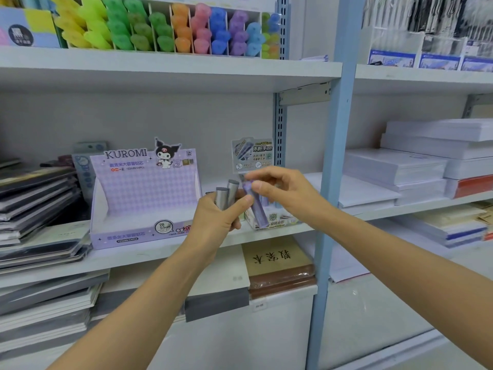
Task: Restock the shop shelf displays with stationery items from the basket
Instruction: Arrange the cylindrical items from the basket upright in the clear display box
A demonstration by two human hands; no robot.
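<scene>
Kuromi box (144, 201) sat alongside; left hand (214, 218) gripped two grey lead tubes (222, 198), right hand (284, 194) pinched a purple tube (258, 210).

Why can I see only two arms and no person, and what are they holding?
The camera sits on a person's head and looks down, so you see only their arms. There is one picture, and no machine. The left hand grips two grey tubes. The right hand pinches a purple tube with its fingers. Behind them, on a white shelf, stands a purple cardboard box with a cartoon figure, and a smaller box beside it. Coloured markers fill the shelf above; stacks of white paper lie to the right.
</scene>
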